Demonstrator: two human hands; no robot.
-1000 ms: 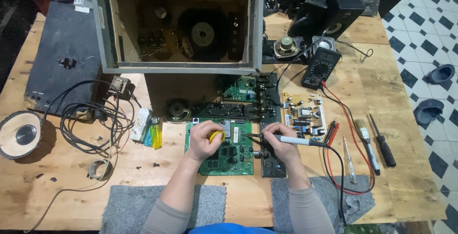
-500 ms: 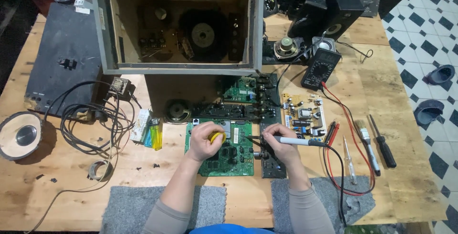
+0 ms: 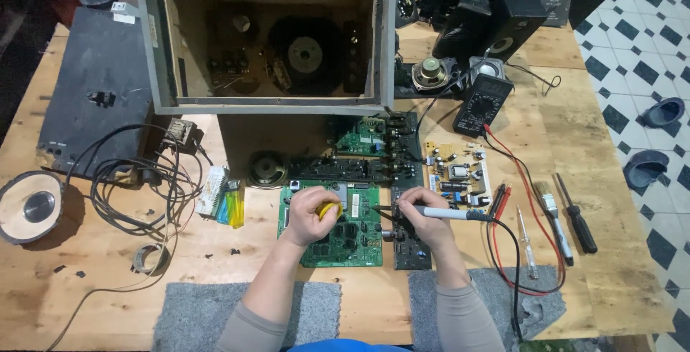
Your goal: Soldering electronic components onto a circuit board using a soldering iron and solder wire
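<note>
Wooden surface, cluttered. Far centre: open speaker cabinet lying with its cavity facing me, driver visible inside. Dark panel to its left, tangled black cable near that. Right side: multimeter with red and black leads, screwdrivers further right. Green circuit board sits near centre, just in front of me, narrow dark board touching its right edge. My left hand rests on the green board, grip pressed together around a small yellow object, can't tell what it is. My right hand over the dark board, grip pinching a soldering iron, tip pointing left toward the green board's right edge.
</note>
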